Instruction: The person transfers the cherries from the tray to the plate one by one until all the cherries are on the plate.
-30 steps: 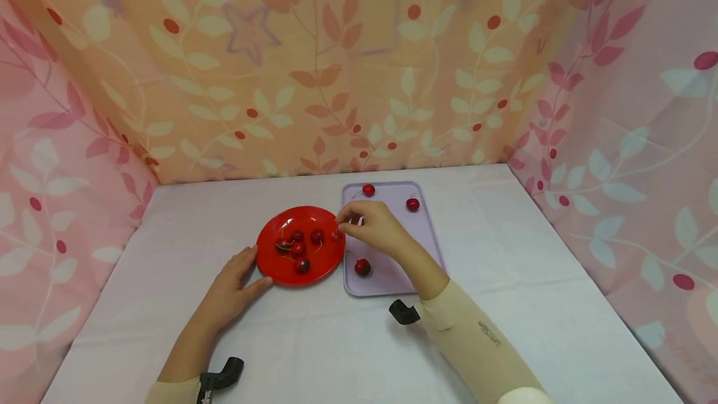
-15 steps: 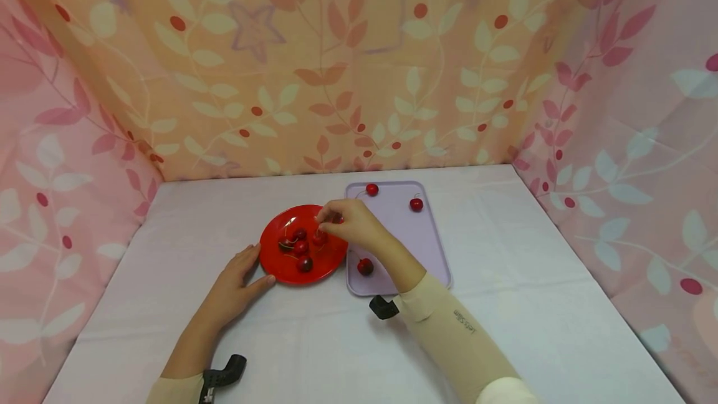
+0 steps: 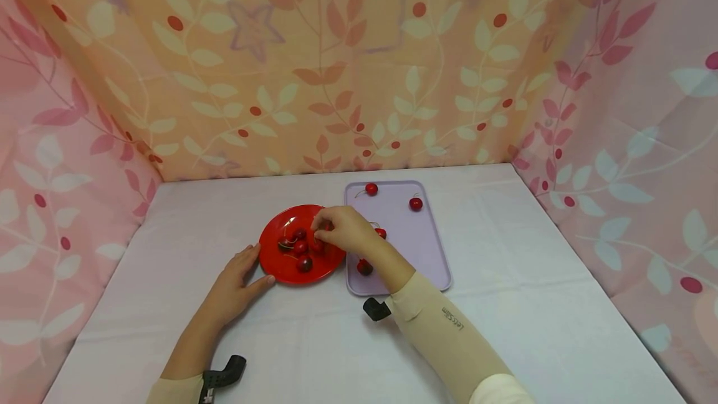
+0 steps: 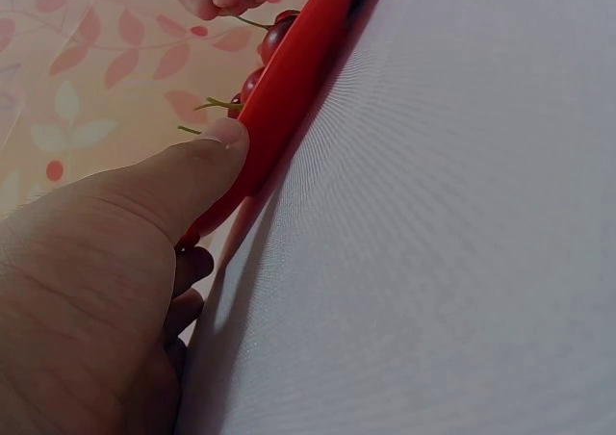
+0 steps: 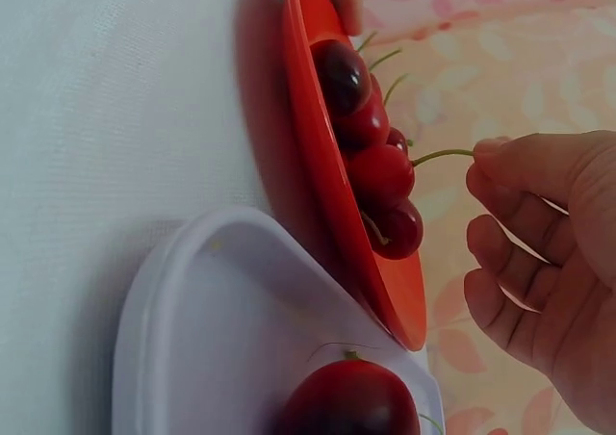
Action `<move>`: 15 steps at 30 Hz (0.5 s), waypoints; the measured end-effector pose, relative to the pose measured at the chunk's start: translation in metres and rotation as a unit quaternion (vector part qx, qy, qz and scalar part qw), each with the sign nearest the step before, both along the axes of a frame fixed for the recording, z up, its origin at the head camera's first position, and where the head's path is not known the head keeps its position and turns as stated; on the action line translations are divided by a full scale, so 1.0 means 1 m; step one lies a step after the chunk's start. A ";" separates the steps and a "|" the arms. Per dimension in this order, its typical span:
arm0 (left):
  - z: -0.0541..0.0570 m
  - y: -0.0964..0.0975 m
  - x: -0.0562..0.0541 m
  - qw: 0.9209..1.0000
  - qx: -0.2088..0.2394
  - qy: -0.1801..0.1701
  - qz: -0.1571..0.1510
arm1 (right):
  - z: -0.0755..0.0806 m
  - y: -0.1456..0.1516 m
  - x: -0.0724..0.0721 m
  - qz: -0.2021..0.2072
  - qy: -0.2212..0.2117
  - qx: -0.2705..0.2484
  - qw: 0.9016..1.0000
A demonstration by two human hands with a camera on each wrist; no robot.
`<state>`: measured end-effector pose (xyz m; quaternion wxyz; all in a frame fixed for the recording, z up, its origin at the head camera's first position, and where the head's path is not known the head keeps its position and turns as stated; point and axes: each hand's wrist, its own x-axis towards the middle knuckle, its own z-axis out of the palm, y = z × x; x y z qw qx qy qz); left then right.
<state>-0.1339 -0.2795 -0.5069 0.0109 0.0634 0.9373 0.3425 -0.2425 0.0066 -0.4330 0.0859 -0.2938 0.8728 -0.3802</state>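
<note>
Just left of the frame's centre, the right hand [image 3: 344,229] is above the red plate [image 3: 270,264], and in the right wrist view its thumb and forefinger pinch the thin green stem of one cherry [image 5: 378,175]; the other fingers are loosely bent. That cherry sits against others on the plate, and whether it bears weight there I cannot tell. The left hand [image 3: 230,288], lower left of the plate, rests spread with thumb and fingers against the rim, gripping nothing tightly that I can see. With so slight a hold, the stem could slip or snap off, letting the fruit drop; a knock from the fingers might set the close-packed neighbours rolling. Since the plate's right edge meets the lilac tray [image 3: 412,254], too hard a push by the left hand could jolt both and shift the loose cherries on the tray: the upper cherry [image 3: 371,189], the far-right cherry [image 3: 416,204] and two more partly hidden by the right arm. Beneath everything lies a white cloth [image 3: 505,267], faintly creased, while an orange leafy curtain [image 3: 336,36] fills the top and pink leafy curtains stand at either side.
</note>
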 end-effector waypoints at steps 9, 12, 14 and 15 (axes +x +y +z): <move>-0.001 -0.002 0.000 1.000 -0.001 0.001 -0.001 | -0.002 -0.006 0.001 0.019 0.000 0.016 1.000; -0.001 -0.002 0.000 1.000 0.001 0.000 -0.002 | -0.002 -0.009 0.001 0.022 0.004 0.019 1.000; -0.001 -0.002 0.000 1.000 0.002 0.001 -0.004 | -0.002 -0.010 0.002 0.023 0.004 0.019 1.000; -0.001 -0.002 0.000 1.000 0.003 0.002 -0.005 | -0.002 -0.010 0.002 0.023 0.003 0.019 1.000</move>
